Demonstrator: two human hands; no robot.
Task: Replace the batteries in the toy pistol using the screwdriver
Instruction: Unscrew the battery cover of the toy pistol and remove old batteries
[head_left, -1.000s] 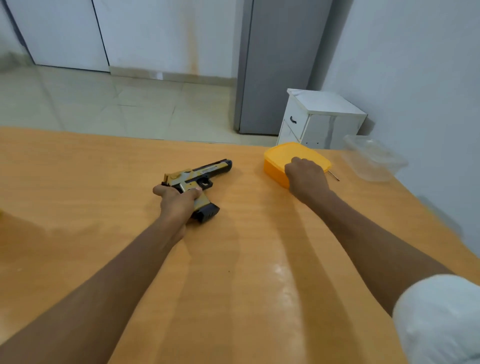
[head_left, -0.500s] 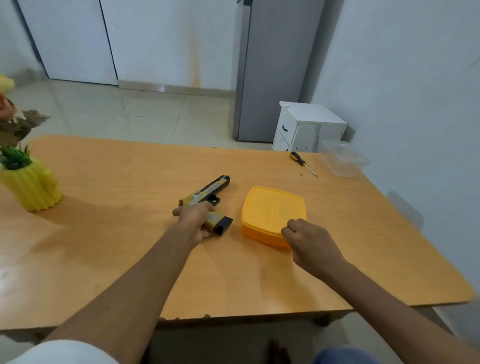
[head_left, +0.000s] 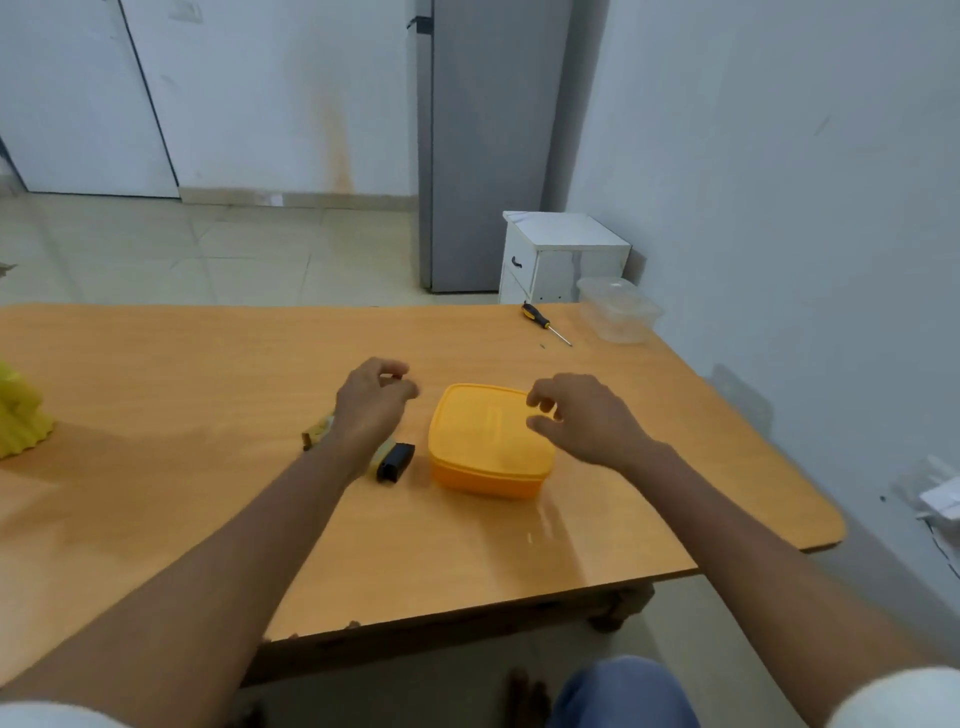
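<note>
Orange plastic now sits between the two hands: the lidded yellow-orange box (head_left: 491, 441) has come from the far right of the table (head_left: 208, 364) to the middle, just beside the toy pistol (head_left: 392, 460). Half a second ago the left hand (head_left: 371, 402) gripped the pistol and the right hand (head_left: 584, 421) rested at the box's near edge; both have since let go. The left hand hovers above the pistol with fingers loosely curled and holding nothing, hiding most of it, so only the black grip base and a bit of the gold body show. The right hand hangs over the box lid, fingers relaxed and half bent, also empty. The screwdriver (head_left: 543, 323) lies untouched near the far edge, well apart from both hands, close to a clear tub (head_left: 618, 316). A yellow pot (head_left: 21, 415) stands at the left edge. The setting-out looks done, and opening the box, which probably holds the batteries, seems the likely next step, with the screwdriver not yet fetched.
</note>
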